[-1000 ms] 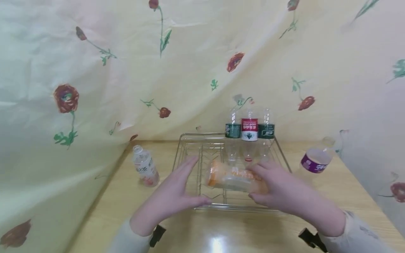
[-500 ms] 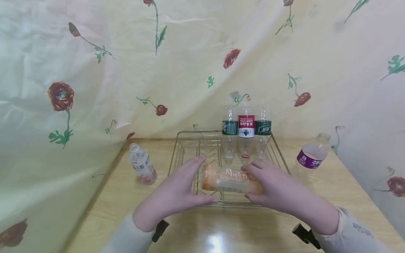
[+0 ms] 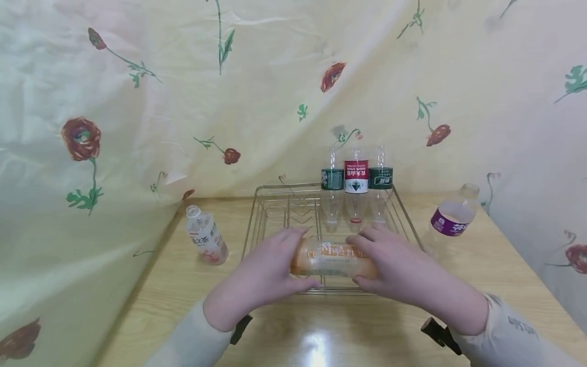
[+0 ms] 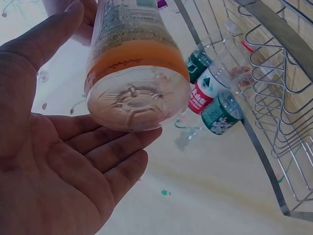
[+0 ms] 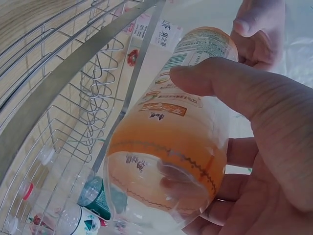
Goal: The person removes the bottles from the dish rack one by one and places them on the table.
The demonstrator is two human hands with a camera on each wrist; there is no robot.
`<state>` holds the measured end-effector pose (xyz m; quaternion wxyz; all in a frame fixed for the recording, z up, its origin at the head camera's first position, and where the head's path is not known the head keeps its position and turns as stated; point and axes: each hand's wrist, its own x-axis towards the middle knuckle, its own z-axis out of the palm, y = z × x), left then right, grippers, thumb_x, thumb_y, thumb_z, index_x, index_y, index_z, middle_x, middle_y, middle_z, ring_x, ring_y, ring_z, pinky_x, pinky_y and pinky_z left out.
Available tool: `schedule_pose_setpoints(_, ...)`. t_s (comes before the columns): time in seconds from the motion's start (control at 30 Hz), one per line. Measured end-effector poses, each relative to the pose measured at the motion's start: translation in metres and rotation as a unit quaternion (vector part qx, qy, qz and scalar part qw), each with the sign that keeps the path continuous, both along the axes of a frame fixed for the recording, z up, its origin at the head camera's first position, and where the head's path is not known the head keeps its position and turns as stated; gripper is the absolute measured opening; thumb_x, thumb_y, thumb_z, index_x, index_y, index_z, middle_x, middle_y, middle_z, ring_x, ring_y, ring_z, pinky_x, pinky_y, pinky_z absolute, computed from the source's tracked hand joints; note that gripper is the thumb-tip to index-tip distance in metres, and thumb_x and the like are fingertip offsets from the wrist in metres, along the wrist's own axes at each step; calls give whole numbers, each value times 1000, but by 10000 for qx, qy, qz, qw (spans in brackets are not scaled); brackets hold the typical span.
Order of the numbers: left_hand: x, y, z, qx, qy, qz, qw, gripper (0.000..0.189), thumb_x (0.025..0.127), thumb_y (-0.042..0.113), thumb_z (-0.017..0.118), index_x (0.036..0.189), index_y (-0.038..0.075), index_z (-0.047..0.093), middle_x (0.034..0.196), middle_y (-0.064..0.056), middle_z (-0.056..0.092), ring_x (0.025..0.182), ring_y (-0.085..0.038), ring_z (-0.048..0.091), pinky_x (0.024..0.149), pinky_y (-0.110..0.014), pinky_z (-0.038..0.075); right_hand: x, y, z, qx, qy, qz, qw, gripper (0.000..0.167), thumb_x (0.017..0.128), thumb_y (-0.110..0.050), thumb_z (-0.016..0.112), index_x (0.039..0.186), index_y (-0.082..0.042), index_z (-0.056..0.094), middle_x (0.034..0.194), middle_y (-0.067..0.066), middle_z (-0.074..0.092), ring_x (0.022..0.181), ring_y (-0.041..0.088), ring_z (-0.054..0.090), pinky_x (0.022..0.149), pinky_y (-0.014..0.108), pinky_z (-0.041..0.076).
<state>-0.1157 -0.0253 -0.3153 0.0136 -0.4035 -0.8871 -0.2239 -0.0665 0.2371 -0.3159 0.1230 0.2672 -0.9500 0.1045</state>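
Note:
A clear plastic bottle with an orange label (image 3: pixel 334 257) is held sideways over the wire rack (image 3: pixel 293 186). My right hand (image 3: pixel 396 262) grips its right end, thumb on the label and fingers round the far side in the right wrist view. The bottle's base faces my left hand (image 3: pixel 270 272). In the left wrist view, the left palm is spread, its fingertips right at the base (image 4: pixel 137 100) and its thumb standing apart from the bottle. Several bottles stand upside down at the rack's back right: a red-labelled bottle (image 3: pixel 356 176) between two green-labelled ones.
On the wooden table (image 3: pixel 156 285), a bottle with a white label (image 3: pixel 206 237) stands left of the rack. A purple-labelled bottle (image 3: pixel 451 219) stands to the right. Behind hangs a flowered cloth (image 3: pixel 275 102).
My left hand has moved right, closer to the bottle's base, which it now overlaps in the head view. The right hand keeps its grip. The head view has tilted slightly.

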Motion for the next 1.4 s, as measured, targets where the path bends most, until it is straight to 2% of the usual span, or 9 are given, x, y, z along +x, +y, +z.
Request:
schedule_pose_setpoints(0.13,0,1,1,-62,-29,79,9999,97,77,51,87,150,4,44,134,-8,60,106,-19,60,92,-38,54,2,-3,1,66,-90,-20,9999,60,74,-30,89,123,-5,68,109,4,64,98,23,57,80,43,56)
schedule_pose_setpoints(0.27,1,2,2,-297,94,78,9995,95,78,52,86,149,3,46,134,-9,59,109,-20,61,92,-37,55,2,-6,1,184,-45,47,9998,61,73,-31,89,123,-4,68,108,6,65,98,24,58,82,43,56)
schedule_pose_setpoints(0.4,2,4,2,-581,391,73,9975,87,79,49,86,143,2,51,133,-9,60,114,-23,60,94,-38,55,0,-10,1,257,137,157,9995,60,72,-30,90,121,-3,68,107,6,65,96,23,58,80,41,56)
schedule_pose_setpoints(0.63,4,7,-1,-967,781,184,9921,74,78,43,89,132,1,59,122,-8,64,106,-21,62,87,-33,57,-1,-19,-1,335,293,154,9989,53,70,-30,90,113,-7,69,97,1,62,89,21,56,71,36,56)
schedule_pose_setpoints(0.87,8,9,-8,-1066,1207,200,9867,61,74,39,92,114,5,62,110,-4,66,95,-18,61,80,-29,57,0,-23,-4,320,503,319,9977,53,69,-29,92,111,-7,67,96,0,62,90,21,56,74,39,55)
schedule_pose_setpoints(1.0,9,14,-11,-1331,1324,387,9815,69,75,43,90,124,3,62,123,-8,66,114,-27,63,92,-36,56,-2,-24,-4,402,777,429,9952,53,68,-29,93,109,-8,66,97,1,61,91,22,57,76,39,55)
schedule_pose_setpoints(1.1,11,16,-13,-1484,1476,488,9766,73,75,44,90,128,2,62,126,-10,66,120,-34,61,96,-40,55,-3,-25,-4,481,962,504,9929,56,67,-28,94,110,-6,65,98,4,61,93,25,58,79,41,56)
schedule_pose_setpoints(1.27,12,17,-17,-1287,1844,541,9729,71,70,38,95,123,2,63,115,-8,67,108,-29,66,83,-36,60,-4,-25,-6,587,1239,559,9890,59,66,-29,94,112,-3,66,100,7,62,94,28,58,80,42,56)
schedule_pose_setpoints(1.4,11,16,-19,-1136,1977,565,9720,71,67,35,96,121,2,64,111,-7,67,102,-25,66,77,-33,61,-6,-24,-7,648,1344,574,9871,61,67,-32,94,113,-3,66,102,8,63,95,29,58,81,44,56)
